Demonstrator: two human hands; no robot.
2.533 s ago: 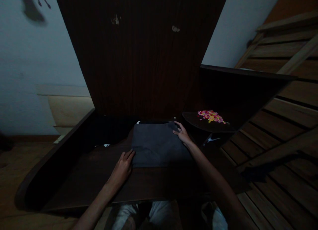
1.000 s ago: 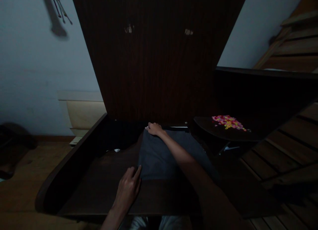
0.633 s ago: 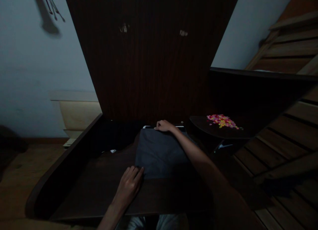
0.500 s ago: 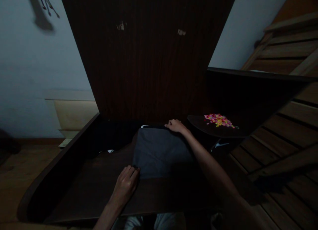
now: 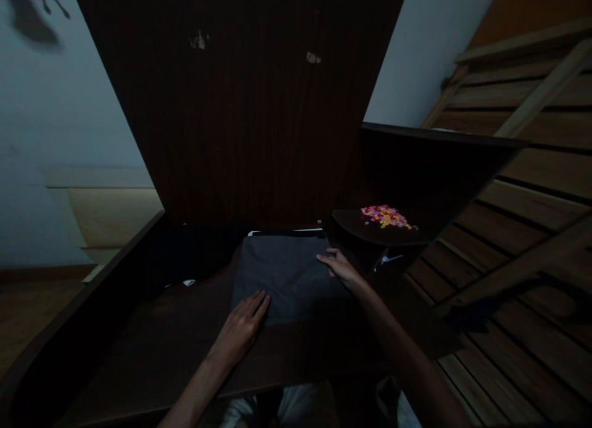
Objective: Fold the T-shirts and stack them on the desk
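Note:
A folded dark grey cloth (image 5: 287, 274) lies flat on the dark wooden desk (image 5: 176, 341). My left hand (image 5: 245, 323) rests palm down on its near left corner, fingers stretched out. At the cloth's right edge, my right hand (image 5: 338, 266) touches the fabric with its fingers apart. Beyond the cloth's far edge show a black strip and a thin white edge (image 5: 305, 230); what they belong to is hidden.
Black fabric (image 5: 198, 252) with small white tags lies at the back left. Many small pink, red and yellow pieces (image 5: 386, 216) are heaped on a rounded shelf (image 5: 351, 226) at right. A tall dark panel (image 5: 254, 119) rises behind; wooden slats (image 5: 546, 212) stand at right.
My left hand has moved onto the cloth's near left corner and flattened. My right hand has come from the far edge down to the right side. The view has shifted right.

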